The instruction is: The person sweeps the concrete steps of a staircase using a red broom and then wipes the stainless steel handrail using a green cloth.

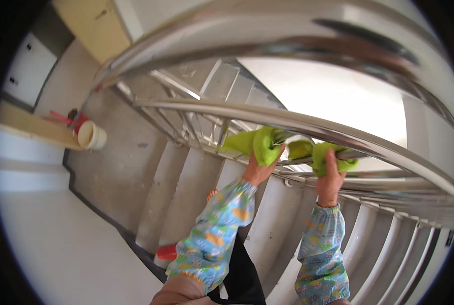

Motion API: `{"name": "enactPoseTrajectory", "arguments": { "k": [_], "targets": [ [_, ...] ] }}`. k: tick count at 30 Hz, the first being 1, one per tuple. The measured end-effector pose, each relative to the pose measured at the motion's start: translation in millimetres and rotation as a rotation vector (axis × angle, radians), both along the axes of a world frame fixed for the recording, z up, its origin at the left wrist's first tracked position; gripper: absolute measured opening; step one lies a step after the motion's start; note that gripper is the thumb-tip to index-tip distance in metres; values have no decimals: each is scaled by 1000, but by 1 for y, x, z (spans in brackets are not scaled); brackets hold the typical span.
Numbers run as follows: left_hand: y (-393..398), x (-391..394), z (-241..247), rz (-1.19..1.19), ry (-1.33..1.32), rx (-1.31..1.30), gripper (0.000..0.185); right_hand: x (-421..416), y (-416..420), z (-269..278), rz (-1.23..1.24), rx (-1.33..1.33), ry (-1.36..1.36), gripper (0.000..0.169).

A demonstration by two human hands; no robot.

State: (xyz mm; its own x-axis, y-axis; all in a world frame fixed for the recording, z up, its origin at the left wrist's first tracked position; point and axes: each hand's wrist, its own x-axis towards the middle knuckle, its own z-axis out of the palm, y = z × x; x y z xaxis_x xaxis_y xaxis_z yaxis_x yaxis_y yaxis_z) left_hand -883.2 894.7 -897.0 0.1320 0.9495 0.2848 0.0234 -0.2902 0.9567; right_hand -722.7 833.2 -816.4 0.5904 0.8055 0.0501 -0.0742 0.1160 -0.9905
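Observation:
My left hand (260, 167) grips a lime-green cloth (266, 150) wrapped around a metal baluster of the stair railing, below the curved middle rail (219, 108). To its right, my right hand (330, 177) holds another lime-green cloth (322, 160) around a neighbouring bar, its thumb on top. Further green fabric shows behind the bars beside each hand; whether it is reflection or loose cloth, I cannot tell. Patterned blue sleeve covers reach to both wrists. The wide, shiny handrail (227, 49) arches above. My fingers are partly hidden by the cloths.
Concrete stairs (272, 213) run below me, meeting a landing (112, 160) at left. There stand a cream bucket (92, 136) and a red object with a handle (72, 117). A red object (166, 252) lies on a step near the white wall (70, 236).

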Motion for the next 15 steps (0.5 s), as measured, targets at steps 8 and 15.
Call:
{"name": "enactPoseTrajectory", "arguments": {
  "k": [8,15],
  "targets": [
    [18,11,-188,187,364,-30,9,7,-5,-132,197,-342,42,36],
    [20,18,-311,161,411,-109,10,8,1,-253,322,-516,-34,33]
  ]
}}
